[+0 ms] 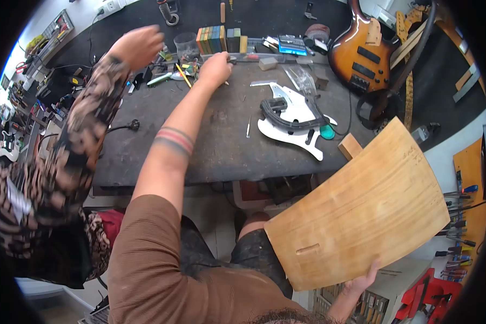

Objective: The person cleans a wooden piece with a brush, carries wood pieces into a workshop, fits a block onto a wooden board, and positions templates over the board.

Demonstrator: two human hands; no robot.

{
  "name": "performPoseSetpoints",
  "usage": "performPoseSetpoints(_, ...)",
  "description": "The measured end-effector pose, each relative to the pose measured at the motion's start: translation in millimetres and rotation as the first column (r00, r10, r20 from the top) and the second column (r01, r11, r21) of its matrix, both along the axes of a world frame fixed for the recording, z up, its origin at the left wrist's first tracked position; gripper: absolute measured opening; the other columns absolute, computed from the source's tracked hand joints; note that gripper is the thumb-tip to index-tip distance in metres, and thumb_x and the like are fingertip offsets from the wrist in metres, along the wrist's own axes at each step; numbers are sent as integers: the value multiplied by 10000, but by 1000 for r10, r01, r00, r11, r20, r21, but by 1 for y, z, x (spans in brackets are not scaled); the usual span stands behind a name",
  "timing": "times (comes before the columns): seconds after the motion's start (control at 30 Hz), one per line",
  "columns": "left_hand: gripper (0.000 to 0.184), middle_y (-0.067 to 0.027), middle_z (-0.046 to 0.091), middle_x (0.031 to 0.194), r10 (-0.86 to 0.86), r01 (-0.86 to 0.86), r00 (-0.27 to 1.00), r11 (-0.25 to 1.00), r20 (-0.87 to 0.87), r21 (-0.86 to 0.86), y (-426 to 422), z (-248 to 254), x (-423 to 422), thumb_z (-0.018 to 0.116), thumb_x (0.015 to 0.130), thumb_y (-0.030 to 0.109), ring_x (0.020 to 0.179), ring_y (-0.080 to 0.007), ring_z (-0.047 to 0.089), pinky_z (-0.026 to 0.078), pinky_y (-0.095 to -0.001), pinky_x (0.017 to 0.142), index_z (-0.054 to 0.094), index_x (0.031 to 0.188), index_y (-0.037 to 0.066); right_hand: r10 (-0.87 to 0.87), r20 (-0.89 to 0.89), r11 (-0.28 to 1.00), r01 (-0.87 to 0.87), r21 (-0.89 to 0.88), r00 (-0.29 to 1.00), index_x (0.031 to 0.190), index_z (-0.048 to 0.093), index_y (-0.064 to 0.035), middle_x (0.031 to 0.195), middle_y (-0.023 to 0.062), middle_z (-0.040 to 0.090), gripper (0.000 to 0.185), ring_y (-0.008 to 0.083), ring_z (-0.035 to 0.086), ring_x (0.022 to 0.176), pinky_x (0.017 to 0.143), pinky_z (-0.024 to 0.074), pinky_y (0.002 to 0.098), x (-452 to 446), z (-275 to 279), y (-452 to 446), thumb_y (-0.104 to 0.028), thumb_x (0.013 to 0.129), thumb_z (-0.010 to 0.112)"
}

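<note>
My left hand (216, 70) reaches over the back of the dark workbench (210, 129), its fingers closed around something too small to make out. Just behind it stand a row of coloured blocks (211, 40) and smaller grey and yellow blocks (236, 41). At the lower right my right hand (365, 278) grips the lower edge of a large, pale wooden board (356, 210). The board is tilted, has a short slot near its lower left, and hides part of the bench's right side.
A co-worker's hand (140, 46), in a patterned sleeve (83, 124), is blurred left of mine. A white guitar-shaped part (294, 137) lies mid-bench, with a black curved piece on it. A sunburst guitar body (359, 54) stands at the back right. Tools hang far right.
</note>
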State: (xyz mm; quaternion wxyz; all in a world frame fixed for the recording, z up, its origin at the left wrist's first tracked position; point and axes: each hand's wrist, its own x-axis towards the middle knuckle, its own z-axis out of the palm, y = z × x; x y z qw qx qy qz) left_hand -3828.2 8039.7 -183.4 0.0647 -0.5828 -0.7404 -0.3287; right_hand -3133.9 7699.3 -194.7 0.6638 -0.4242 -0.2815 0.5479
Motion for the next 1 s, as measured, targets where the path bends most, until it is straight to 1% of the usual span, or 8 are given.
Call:
performPoseSetpoints(0.07,206,-241,798,1120,-35,37,999,998,26,-54,-37,7,26,709,966,181,1078,-452,758,602,-551,943,758,1052,0,2,-19,1000,-2,12,1000,1728,309,-51,1705,193,444,735,390,513,1509,1228,480,558,-2,-1,1,-403,1147,590)
performPoseSetpoints(0.17,423,-240,805,1095,-104,185,963,926,249,-329,-114,22,98,801,926,414,1044,-413,774,611,-494,931,791,1050,10,-10,-9,1000,10,20,1000,1699,368,-19,1686,193,486,711,376,534,1499,1221,488,538,-7,-7,9,-431,1156,569)
performPoseSetpoints(0.4,254,-209,778,1003,-107,34,978,929,-181,-369,-137,-19,136,690,978,259,996,-438,752,596,-546,902,733,1014,12,-48,-48,998,50,30,998,1686,381,1,1659,194,520,705,375,567,1469,1220,492,529,-6,-3,-7,-420,1157,580)
performPoseSetpoints(0.53,218,-227,776,1001,-76,76,997,991,1,-113,-111,-4,134,636,985,173,944,-429,757,586,-551,855,724,1009,-25,-86,-48,996,88,33,995,1695,359,-5,1668,196,505,712,382,577,1456,1213,501,534,9,-10,-21,-404,1154,592)
performPoseSetpoints(0.67,232,-256,784,995,-264,298,827,954,497,12,-79,24,136,624,993,141,982,-455,742,591,-498,932,759,1046,-40,-140,3,990,140,23,990,1708,348,-37,1670,199,499,707,380,579,1454,1190,525,544,14,-4,-32,-396,1151,595)
performPoseSetpoints(0.77,187,-171,714,917,-134,146,945,989,299,-16,-65,8,126,641,1009,111,906,-375,706,563,-454,862,731,1088,-32,-145,16,989,145,14,989,1715,344,-61,1668,194,500,693,379,579,1456,1176,538,549,20,-9,-32,-383,1153,589)
performPoseSetpoints(0.87,190,-178,717,1055,-437,390,878,889,193,240,-97,13,179,670,974,97,1027,-368,699,561,-414,932,720,1122,-13,-150,40,989,150,-12,988,1717,342,-67,1668,190,501,683,380,577,1458,1175,538,549,25,-11,-35,-370,1153,580)
performPoseSetpoints(1.0,750,-114,583,1546,-642,686,693,727,-329,24,-158,4,256,923,814,391,1498,-350,504,325,-604,1242,647,1482,188,-130,47,991,132,-34,990,1713,351,-63,1665,193,502,674,377,577,1459,1179,533,544,21,-16,-29,-354,1150,579)
